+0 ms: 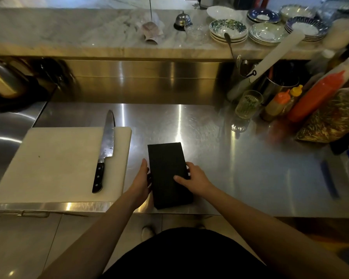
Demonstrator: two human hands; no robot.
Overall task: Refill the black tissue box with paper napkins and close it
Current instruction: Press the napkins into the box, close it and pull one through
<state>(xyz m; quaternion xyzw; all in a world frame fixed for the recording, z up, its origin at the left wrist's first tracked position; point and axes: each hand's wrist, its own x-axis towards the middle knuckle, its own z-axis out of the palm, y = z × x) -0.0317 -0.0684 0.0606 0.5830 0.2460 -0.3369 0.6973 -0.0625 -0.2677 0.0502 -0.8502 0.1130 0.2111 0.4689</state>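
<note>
The black tissue box [166, 164] lies flat on the steel counter [240, 168] near its front edge, long side pointing away from me, a plain dark face up. My left hand [142, 184] presses flat against the box's left side. My right hand [193, 180] grips its right side with the thumb laid across the top face. No paper napkins are visible.
A white cutting board [54, 164] with a large chef's knife [105, 150] lies left of the box. A glass [248, 104], sauce bottles [314, 97] and a bag [332, 117] crowd the right. Stacked plates [228, 31] and a bell [182, 20] sit on the marble shelf behind.
</note>
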